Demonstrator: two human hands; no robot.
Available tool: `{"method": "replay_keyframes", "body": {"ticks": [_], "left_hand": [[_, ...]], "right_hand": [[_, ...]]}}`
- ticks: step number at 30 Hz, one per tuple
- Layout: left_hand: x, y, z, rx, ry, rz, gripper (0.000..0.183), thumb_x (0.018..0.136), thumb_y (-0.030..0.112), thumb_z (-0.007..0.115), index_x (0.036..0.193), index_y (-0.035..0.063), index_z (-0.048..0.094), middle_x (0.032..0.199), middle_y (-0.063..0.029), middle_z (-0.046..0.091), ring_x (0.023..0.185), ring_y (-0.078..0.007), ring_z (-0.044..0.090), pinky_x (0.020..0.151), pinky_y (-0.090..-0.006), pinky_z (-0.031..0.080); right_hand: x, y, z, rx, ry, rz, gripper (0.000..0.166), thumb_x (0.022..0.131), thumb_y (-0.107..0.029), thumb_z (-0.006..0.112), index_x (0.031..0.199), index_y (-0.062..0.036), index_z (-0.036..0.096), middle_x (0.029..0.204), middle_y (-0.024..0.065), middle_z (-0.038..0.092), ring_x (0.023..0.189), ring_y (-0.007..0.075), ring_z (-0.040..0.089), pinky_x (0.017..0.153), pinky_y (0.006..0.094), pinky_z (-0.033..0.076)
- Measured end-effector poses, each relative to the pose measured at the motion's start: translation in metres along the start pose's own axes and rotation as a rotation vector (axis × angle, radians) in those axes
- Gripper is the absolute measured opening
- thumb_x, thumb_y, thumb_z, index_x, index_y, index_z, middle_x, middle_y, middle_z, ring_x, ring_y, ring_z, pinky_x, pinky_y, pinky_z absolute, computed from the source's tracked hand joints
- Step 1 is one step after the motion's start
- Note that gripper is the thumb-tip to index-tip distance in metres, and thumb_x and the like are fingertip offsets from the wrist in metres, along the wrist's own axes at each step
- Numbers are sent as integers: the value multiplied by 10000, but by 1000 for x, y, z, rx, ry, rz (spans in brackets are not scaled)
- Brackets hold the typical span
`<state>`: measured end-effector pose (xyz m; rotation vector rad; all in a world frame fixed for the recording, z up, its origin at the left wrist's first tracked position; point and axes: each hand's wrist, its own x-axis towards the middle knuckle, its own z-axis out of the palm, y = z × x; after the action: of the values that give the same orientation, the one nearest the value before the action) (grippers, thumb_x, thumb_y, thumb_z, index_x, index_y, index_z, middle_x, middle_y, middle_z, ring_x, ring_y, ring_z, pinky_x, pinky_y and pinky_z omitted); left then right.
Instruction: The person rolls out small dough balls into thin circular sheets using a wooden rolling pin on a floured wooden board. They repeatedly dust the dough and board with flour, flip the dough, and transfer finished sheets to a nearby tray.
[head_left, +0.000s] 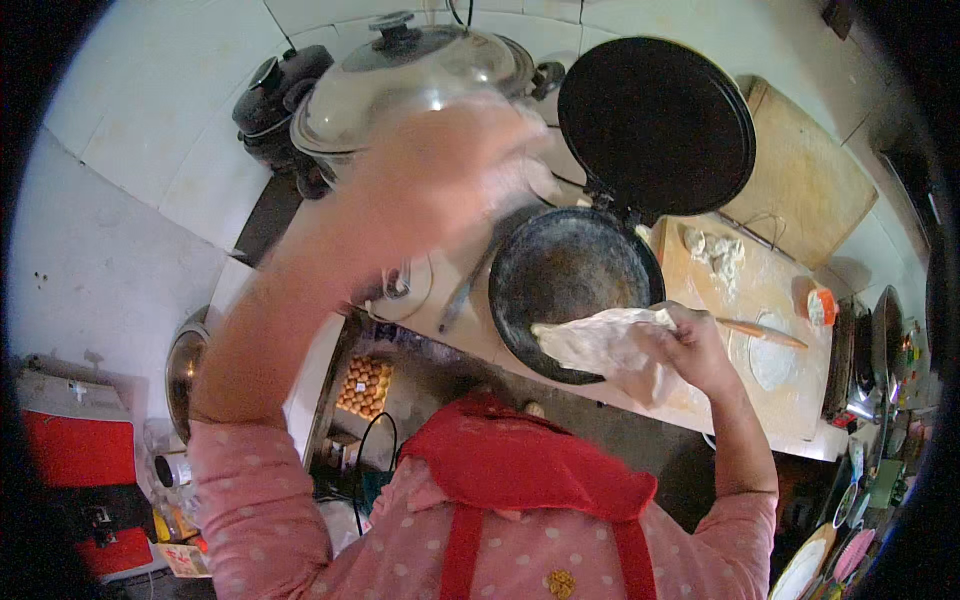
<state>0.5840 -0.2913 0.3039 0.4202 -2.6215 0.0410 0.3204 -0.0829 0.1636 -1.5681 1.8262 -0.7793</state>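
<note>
Pinched in my right hand (686, 341) is a thin, floppy sheet of dough (600, 341). It hangs over the near right rim of a round electric griddle (570, 262), whose black lid (656, 124) stands raised behind. My left hand (499, 154) is lifted at the upper middle, in front of a large lidded pot (405, 82). Motion blur hides its fingers, and whether it holds anything cannot be told. Right of the griddle lies a floured wooden board (697, 292), with a rolling pin (765, 331) across a flat dough round (772, 360).
Several dough lumps (716, 255) and an orange-and-white container (821, 307) sit on the board. A second wooden board (802, 176) leans on the wall. Left stands a dark appliance (281, 97). Below the counter is a tray of eggs (364, 386). Pans and utensils (862, 510) crowd the right side.
</note>
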Motion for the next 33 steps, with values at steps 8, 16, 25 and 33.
{"method": "replay_keyframes", "body": {"ticks": [8,16,25,33], "left_hand": [[61,-214,-19,515,-206,-348,465,906,422,569,1257,117,550,1150,-143,634,1072,-346,592,888,-475,482],[74,-272,8,392,-319,-334,506,935,474,484,1261,89,533,1180,-203,607,1087,-376,582,918,-486,458],[52,-343,-155,-35,72,-282,353,908,224,520,1172,4,602,1157,-231,613,1101,-354,570,957,-411,431],[32,-351,-166,242,157,-400,468,937,342,525,1247,-9,553,1249,-250,565,1176,-361,528,1012,-404,394]], "right_hand": [[12,-50,-34,-305,209,165,149,822,-75,633,913,44,628,731,176,630,665,168,577,637,331,468],[31,-125,-86,-585,445,165,195,866,-175,631,862,20,624,692,70,555,690,95,485,599,321,425],[195,-239,-131,-694,755,-516,263,933,-255,579,1031,-27,667,835,44,666,769,92,592,717,288,486],[308,-255,46,-1099,164,-405,382,863,-344,588,1144,-88,626,961,207,673,801,368,673,711,476,549]]}}
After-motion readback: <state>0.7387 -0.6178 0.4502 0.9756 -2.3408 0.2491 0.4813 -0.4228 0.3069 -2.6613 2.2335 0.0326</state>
